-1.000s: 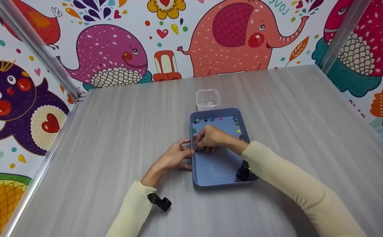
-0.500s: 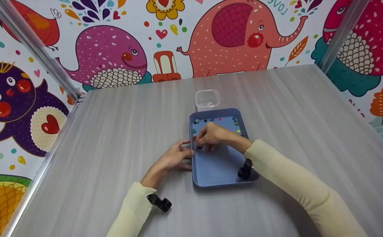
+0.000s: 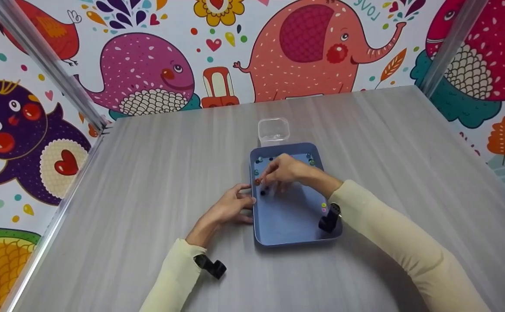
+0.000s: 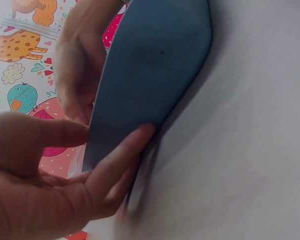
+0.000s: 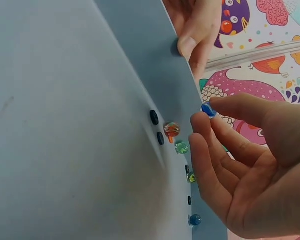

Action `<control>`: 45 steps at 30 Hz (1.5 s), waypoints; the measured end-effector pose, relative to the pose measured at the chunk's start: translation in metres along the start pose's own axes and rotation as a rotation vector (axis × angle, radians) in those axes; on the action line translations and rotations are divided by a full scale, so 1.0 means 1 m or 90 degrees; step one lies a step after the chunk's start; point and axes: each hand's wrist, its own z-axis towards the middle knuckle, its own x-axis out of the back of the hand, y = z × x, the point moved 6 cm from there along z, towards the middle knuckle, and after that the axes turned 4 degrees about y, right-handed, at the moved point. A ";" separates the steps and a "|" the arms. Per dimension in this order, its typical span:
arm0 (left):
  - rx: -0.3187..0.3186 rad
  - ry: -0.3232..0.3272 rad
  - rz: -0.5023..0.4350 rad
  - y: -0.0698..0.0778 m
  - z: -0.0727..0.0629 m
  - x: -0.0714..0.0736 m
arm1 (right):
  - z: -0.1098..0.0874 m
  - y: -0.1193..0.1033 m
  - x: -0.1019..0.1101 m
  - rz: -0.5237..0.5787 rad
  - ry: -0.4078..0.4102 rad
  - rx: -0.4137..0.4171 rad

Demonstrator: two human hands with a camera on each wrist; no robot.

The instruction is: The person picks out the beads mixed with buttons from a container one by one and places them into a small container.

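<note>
A blue marble (image 5: 208, 110) is pinched between the thumb and index finger of my right hand (image 3: 285, 169), just above the left wall of a blue-grey tray (image 3: 287, 221). Its other fingers are loosely bent and hold nothing visible. My left hand (image 3: 228, 206) holds the tray's left side, the thumb at the rim and the fingers against the outer wall. Along that wall inside lie dark round discs (image 5: 154, 117), an orange marble (image 5: 171, 129), a green marble (image 5: 181, 147) and another blue marble (image 5: 194, 220).
Behind the tray stands a clear plastic container (image 3: 274, 130). A yellow disc (image 3: 324, 205) and a pink disc (image 3: 324, 210) lie by the tray's right wall. More small pieces line the tray's far end. Printed panels border the grey table (image 3: 148, 182).
My right hand has risen slightly from the tray's left side and shifted toward the far right, uncovering dark discs. The yellow and pink discs by the right wall have come into view. My left hand stays put.
</note>
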 end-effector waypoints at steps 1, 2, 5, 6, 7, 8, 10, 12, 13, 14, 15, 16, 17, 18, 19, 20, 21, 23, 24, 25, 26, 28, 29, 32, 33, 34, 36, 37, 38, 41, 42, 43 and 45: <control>0.001 0.000 0.000 0.000 0.000 0.000 | 0.000 0.000 0.001 0.002 0.000 -0.001; 0.003 -0.001 -0.001 -0.001 0.000 0.000 | 0.000 0.000 0.001 0.003 -0.001 -0.001; 0.003 -0.002 -0.002 -0.001 0.001 0.000 | -0.001 0.001 0.002 0.012 0.000 0.000; 0.003 -0.003 -0.004 -0.001 0.001 0.000 | -0.001 0.001 0.003 0.016 0.002 0.000; 0.001 -0.003 -0.004 -0.001 0.001 0.000 | -0.001 0.001 0.005 0.021 0.007 -0.001; -0.001 -0.005 -0.006 0.000 0.001 0.000 | 0.000 0.001 0.006 0.027 0.013 -0.001; -0.005 -0.007 -0.007 0.000 0.001 0.000 | 0.000 0.001 0.010 0.039 0.027 0.001; -0.006 -0.010 -0.015 0.000 0.001 0.000 | 0.001 0.000 0.013 0.047 0.041 0.010; -0.006 -0.012 -0.019 0.000 0.001 0.000 | 0.001 0.000 0.016 0.051 0.047 0.016; -0.004 -0.013 -0.022 0.000 0.001 0.000 | 0.002 -0.001 0.017 0.055 0.053 0.023; -0.003 -0.013 -0.024 -0.001 0.001 0.000 | 0.002 -0.001 0.020 0.057 0.058 0.031; -0.002 -0.014 -0.027 -0.001 0.001 0.000 | 0.003 -0.002 0.022 0.060 0.063 0.039; 0.000 -0.016 -0.029 -0.001 0.001 0.000 | 0.003 -0.002 0.024 0.060 0.068 0.047; 0.000 -0.016 -0.027 -0.001 0.001 0.000 | 0.004 -0.002 0.026 0.061 0.072 0.051; -0.001 -0.016 -0.026 -0.001 0.001 0.000 | 0.004 -0.002 0.028 0.064 0.074 0.056; -0.001 -0.017 -0.025 0.000 0.001 0.000 | 0.005 -0.002 0.029 0.065 0.077 0.059; -0.002 -0.017 -0.024 0.000 0.001 0.000 | 0.006 -0.002 0.031 0.066 0.080 0.060; -0.003 -0.018 -0.023 0.000 0.001 0.000 | 0.008 -0.003 0.035 0.069 0.087 0.060; -0.003 -0.018 -0.024 0.000 0.001 0.000 | 0.009 -0.003 0.037 0.073 0.092 0.059; -0.004 -0.018 -0.025 -0.001 0.001 0.000 | 0.010 -0.003 0.039 0.076 0.097 0.058; -0.004 -0.018 -0.025 -0.001 0.000 0.000 | 0.010 -0.004 0.041 0.078 0.104 0.057; -0.005 -0.016 -0.024 -0.001 0.000 0.001 | 0.012 -0.004 0.045 0.082 0.115 0.055; -0.006 -0.016 -0.023 -0.001 0.000 0.001 | 0.013 -0.004 0.047 0.082 0.121 0.052; -0.011 -0.014 -0.016 0.000 0.000 0.001 | 0.015 -0.004 0.053 0.083 0.134 0.051; -0.011 -0.014 -0.015 0.000 -0.001 0.001 | 0.015 -0.004 0.055 0.085 0.138 0.051; -0.012 -0.014 -0.012 0.000 0.000 0.001 | 0.015 -0.004 0.056 0.087 0.142 0.050; -0.012 -0.015 -0.008 0.000 0.000 0.001 | 0.016 -0.003 0.059 0.092 0.154 0.049; -0.011 -0.017 -0.006 0.000 0.000 0.001 | 0.017 -0.003 0.061 0.095 0.160 0.047; -0.011 -0.018 -0.005 0.000 0.000 0.001 | 0.017 -0.003 0.063 0.096 0.167 0.045; -0.007 -0.018 -0.003 0.000 0.000 0.001 | 0.019 -0.002 0.067 0.094 0.183 0.037; -0.006 -0.018 -0.006 0.000 0.000 0.000 | 0.019 -0.001 0.068 0.094 0.187 0.033; -0.005 -0.019 -0.010 -0.001 0.001 0.000 | 0.019 -0.001 0.069 0.092 0.189 0.031; -0.001 -0.018 -0.020 -0.001 0.001 0.000 | 0.021 0.000 0.071 0.092 0.193 0.027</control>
